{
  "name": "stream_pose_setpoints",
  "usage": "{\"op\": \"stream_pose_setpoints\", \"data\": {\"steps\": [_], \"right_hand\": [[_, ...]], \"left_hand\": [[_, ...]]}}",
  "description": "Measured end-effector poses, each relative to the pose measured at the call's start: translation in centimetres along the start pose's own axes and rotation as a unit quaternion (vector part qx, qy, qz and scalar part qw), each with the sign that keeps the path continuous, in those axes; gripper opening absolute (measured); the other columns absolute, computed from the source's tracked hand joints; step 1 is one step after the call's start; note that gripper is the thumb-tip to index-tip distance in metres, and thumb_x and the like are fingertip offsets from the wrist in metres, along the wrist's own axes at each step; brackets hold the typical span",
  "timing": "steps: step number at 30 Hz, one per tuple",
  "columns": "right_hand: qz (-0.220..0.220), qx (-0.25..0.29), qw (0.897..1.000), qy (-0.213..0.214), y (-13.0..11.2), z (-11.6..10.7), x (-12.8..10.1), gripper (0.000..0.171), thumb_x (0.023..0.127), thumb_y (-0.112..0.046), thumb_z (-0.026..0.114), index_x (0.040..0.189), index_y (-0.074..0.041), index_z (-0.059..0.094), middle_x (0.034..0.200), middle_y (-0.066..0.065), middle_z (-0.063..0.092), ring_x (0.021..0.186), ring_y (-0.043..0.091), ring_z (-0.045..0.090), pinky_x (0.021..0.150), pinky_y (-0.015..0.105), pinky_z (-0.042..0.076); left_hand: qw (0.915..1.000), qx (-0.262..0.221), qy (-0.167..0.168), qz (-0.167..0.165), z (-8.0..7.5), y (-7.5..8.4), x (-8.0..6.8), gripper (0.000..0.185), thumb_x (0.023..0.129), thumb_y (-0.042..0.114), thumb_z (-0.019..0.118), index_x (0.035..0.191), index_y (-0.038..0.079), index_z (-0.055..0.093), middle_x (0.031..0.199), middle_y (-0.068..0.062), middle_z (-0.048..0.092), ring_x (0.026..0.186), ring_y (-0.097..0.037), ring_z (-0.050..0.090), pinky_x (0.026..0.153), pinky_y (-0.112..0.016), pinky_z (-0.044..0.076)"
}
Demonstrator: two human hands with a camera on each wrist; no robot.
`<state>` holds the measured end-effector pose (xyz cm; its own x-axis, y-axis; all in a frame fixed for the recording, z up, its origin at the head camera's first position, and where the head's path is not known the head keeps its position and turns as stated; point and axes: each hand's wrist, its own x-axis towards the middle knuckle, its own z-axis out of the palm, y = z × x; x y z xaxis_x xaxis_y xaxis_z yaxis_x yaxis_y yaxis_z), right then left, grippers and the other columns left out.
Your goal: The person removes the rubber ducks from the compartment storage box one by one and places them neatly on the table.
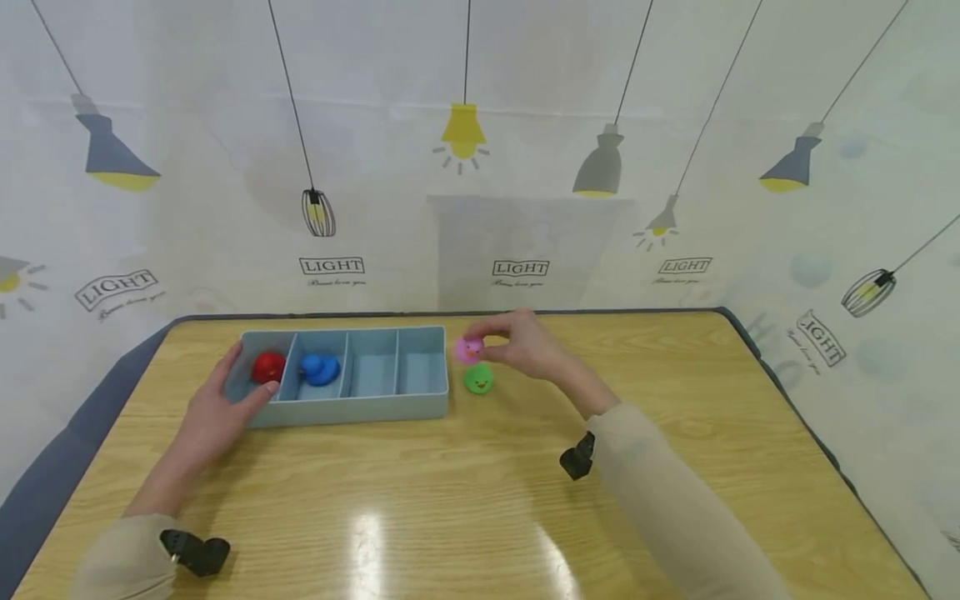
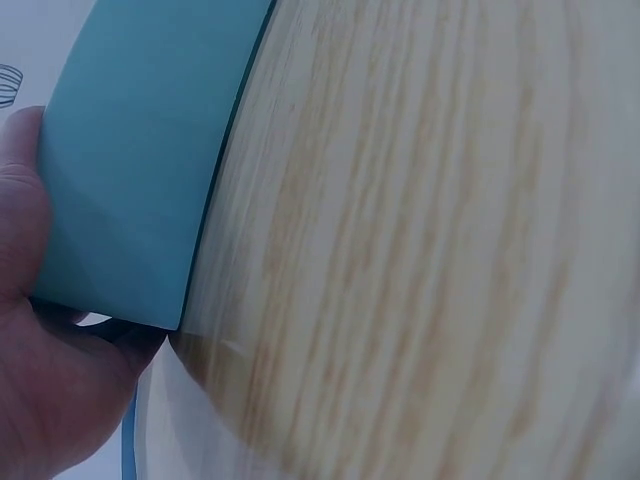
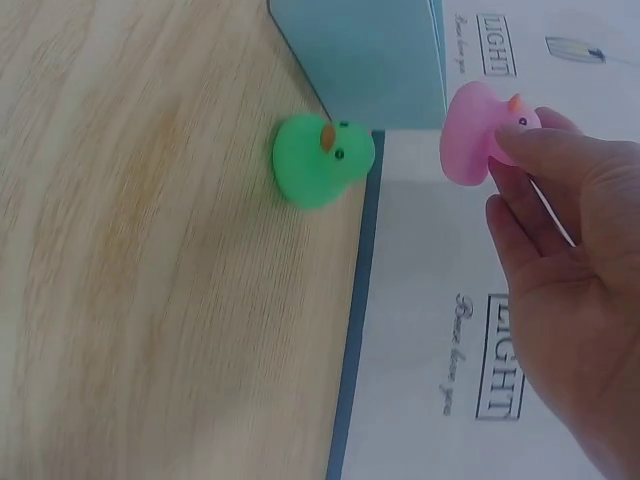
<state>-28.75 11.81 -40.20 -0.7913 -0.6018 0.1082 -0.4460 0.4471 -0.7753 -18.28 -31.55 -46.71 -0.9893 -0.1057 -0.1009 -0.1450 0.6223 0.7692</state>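
A light blue tray with four sides and dividers lies at the far left of the table. My left hand grips its left end, thumb over the front rim; in the left wrist view the tray's wall sits against that hand. A red rounded toy occupies the leftmost compartment, a blue rubber duck the one beside it. Just right of the tray, my right hand pinches a pink rubber duck between thumb and fingers, raised off the table. A green rubber duck stands below it on the tabletop.
The wooden table has a dark edge along its back and sides. Behind it hangs a pale curtain printed with lamps and the word LIGHT. A small black camera is on each wrist.
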Motion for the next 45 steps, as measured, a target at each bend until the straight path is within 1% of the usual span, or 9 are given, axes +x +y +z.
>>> {"op": "stream_pose_setpoints", "data": {"steps": [3,7,12,17,20,23,29,37,45], "right_hand": [[0.007,0.009,1.000,0.011,0.9,-0.7,-0.8,0.026,0.090,0.001,0.075,0.116,0.001,0.076,0.120,0.012,0.073,0.119,0.029,0.066,0.110,0.047,0.046],[0.027,-0.004,0.999,0.016,2.1,-1.2,-1.8,0.026,0.090,0.002,0.075,0.115,0.000,0.077,0.122,0.012,0.073,0.121,0.029,0.065,0.110,0.044,0.047],[0.055,-0.036,0.998,0.004,3.0,-1.7,-2.4,0.026,0.089,0.004,0.074,0.114,-0.001,0.078,0.123,0.013,0.072,0.123,0.031,0.064,0.110,0.044,0.047],[0.087,-0.088,0.992,-0.025,4.0,-1.7,-2.6,0.024,0.090,-0.003,0.077,0.114,-0.008,0.079,0.125,0.010,0.072,0.125,0.031,0.063,0.109,0.048,0.047],[0.091,-0.125,0.987,-0.040,4.5,-1.7,-2.8,0.023,0.092,-0.005,0.076,0.114,-0.010,0.080,0.123,0.008,0.073,0.125,0.031,0.062,0.109,0.049,0.047],[0.094,-0.143,0.984,-0.046,4.7,-1.7,-2.9,0.022,0.093,-0.004,0.074,0.114,-0.011,0.080,0.122,0.007,0.074,0.125,0.031,0.062,0.110,0.048,0.046],[0.093,-0.141,0.984,-0.056,5.1,-1.7,-3.3,0.028,0.090,0.003,0.071,0.114,-0.010,0.080,0.120,0.007,0.074,0.124,0.033,0.062,0.110,0.048,0.046],[0.066,-0.151,0.984,-0.064,5.5,-1.4,-3.3,0.033,0.087,0.011,0.067,0.111,-0.008,0.081,0.114,0.005,0.076,0.120,0.031,0.065,0.107,0.048,0.049],[0.071,-0.151,0.983,-0.073,5.4,-1.3,-3.1,0.036,0.086,0.013,0.066,0.112,-0.007,0.080,0.118,0.006,0.075,0.122,0.032,0.064,0.109,0.048,0.048]], "left_hand": [[1.0000,-0.006,-0.005,-0.004,-0.1,0.1,-0.1,0.098,0.101,0.056,0.057,0.166,0.015,-0.004,0.165,-0.033,0.003,0.147,-0.060,0.006,0.108,-0.081,0.017],[0.9999,-0.009,-0.009,-0.009,-0.3,0.1,-0.2,0.098,0.101,0.056,0.057,0.166,0.016,-0.005,0.166,-0.032,0.002,0.148,-0.060,0.005,0.109,-0.080,0.016],[1.0000,-0.004,-0.001,-0.003,-0.4,0.1,-0.1,0.098,0.101,0.057,0.057,0.166,0.015,-0.003,0.165,-0.034,0.004,0.147,-0.060,0.006,0.109,-0.081,0.016],[1.0000,-0.003,0.000,0.000,-0.5,0.0,-0.1,0.098,0.101,0.057,0.056,0.166,0.013,-0.003,0.165,-0.034,0.003,0.147,-0.061,0.006,0.108,-0.081,0.016],[1.0000,-0.004,0.000,-0.001,-0.4,0.1,-0.1,0.098,0.101,0.057,0.056,0.166,0.014,-0.003,0.165,-0.034,0.004,0.147,-0.061,0.006,0.108,-0.081,0.016],[1.0000,-0.007,-0.002,-0.003,-0.3,0.2,-0.2,0.099,0.100,0.057,0.057,0.166,0.014,-0.003,0.165,-0.034,0.003,0.147,-0.061,0.005,0.108,-0.081,0.016],[0.9999,-0.004,-0.007,-0.011,-0.2,0.3,-0.3,0.099,0.101,0.057,0.056,0.166,0.014,-0.004,0.165,-0.034,0.002,0.147,-0.061,0.006,0.108,-0.081,0.017],[0.9999,-0.003,-0.011,-0.009,-0.1,0.2,-0.2,0.097,0.101,0.055,0.057,0.166,0.015,-0.004,0.165,-0.033,0.002,0.147,-0.060,0.006,0.108,-0.081,0.018],[1.0000,0.001,-0.004,-0.008,-0.1,0.2,-0.3,0.097,0.101,0.055,0.057,0.166,0.013,-0.004,0.165,-0.034,0.003,0.147,-0.061,0.007,0.109,-0.081,0.017]]}}
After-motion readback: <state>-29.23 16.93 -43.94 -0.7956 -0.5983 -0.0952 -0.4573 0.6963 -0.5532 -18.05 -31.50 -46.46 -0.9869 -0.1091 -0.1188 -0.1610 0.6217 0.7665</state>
